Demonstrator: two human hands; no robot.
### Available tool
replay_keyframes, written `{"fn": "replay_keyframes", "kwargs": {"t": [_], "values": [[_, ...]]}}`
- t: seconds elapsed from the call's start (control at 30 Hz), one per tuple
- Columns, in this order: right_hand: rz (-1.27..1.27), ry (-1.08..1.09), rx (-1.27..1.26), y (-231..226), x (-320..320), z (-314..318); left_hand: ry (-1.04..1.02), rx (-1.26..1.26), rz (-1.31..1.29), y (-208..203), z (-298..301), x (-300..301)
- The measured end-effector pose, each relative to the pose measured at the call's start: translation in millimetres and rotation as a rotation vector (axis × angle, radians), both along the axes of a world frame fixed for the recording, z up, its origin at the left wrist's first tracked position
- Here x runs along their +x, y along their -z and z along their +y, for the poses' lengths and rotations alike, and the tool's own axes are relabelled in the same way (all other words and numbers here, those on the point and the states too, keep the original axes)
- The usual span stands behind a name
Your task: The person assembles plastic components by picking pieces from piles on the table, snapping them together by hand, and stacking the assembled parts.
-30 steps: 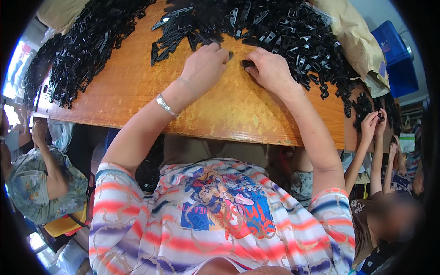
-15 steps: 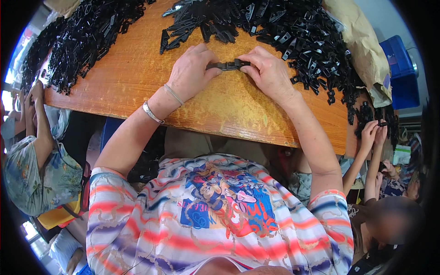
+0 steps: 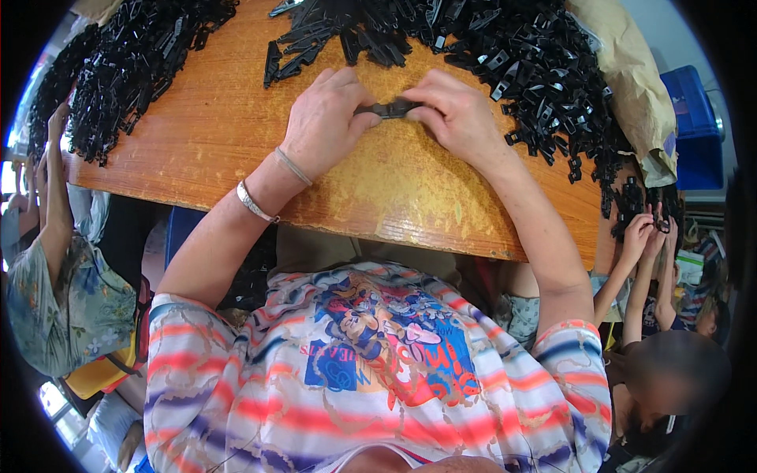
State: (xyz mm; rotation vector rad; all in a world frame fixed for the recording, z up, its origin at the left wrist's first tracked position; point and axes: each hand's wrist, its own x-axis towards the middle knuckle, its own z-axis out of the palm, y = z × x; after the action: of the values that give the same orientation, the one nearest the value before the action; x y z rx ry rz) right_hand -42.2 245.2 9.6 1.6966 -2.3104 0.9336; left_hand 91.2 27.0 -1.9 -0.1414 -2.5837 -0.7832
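Over the worn wooden table (image 3: 378,185), a narrow black plastic part (image 3: 388,109) spans the gap between my two hands. My left hand (image 3: 327,118) pinches its left end between thumb and curled fingers. At the other end my right hand (image 3: 457,117) grips it with thumb and fingertips, which cover much of that end. Whether it is one part or two joined ones I cannot tell. Just beyond my hands lies a heap of long black plastic pieces (image 3: 347,35). Shorter, glossier black pieces (image 3: 544,75) are heaped to the right.
Another heap of black parts (image 3: 130,75) covers the table's far left. A brown paper bag (image 3: 631,75) stands at the right, with a blue bin (image 3: 698,122) behind it. Other people's hands (image 3: 643,236) work at the right edge, and another person's arm (image 3: 55,181) reaches in at left.
My right hand has moved slightly left, closer to my left hand, and less of the black part shows between them. At the right, the other people's hands have shifted.
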Motion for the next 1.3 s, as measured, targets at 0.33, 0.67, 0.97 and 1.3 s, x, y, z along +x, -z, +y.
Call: {"fn": "replay_keyframes", "kwargs": {"t": [0.33,0.67,0.97,1.3], "values": [[-0.034,-0.112,0.142,-12,36,2,0.029,-0.097,-0.268,-40,-33,61],[0.086,0.553,0.421,-29,14,62,-0.03,0.06,-0.193,-61,-61,44],[-0.467,0.326,-0.138,-17,59,38,-0.266,-0.187,-0.081,-15,-34,-65],[-0.025,0.318,0.119,-19,79,57,-0.208,0.364,-0.488,-26,-39,4]]}}
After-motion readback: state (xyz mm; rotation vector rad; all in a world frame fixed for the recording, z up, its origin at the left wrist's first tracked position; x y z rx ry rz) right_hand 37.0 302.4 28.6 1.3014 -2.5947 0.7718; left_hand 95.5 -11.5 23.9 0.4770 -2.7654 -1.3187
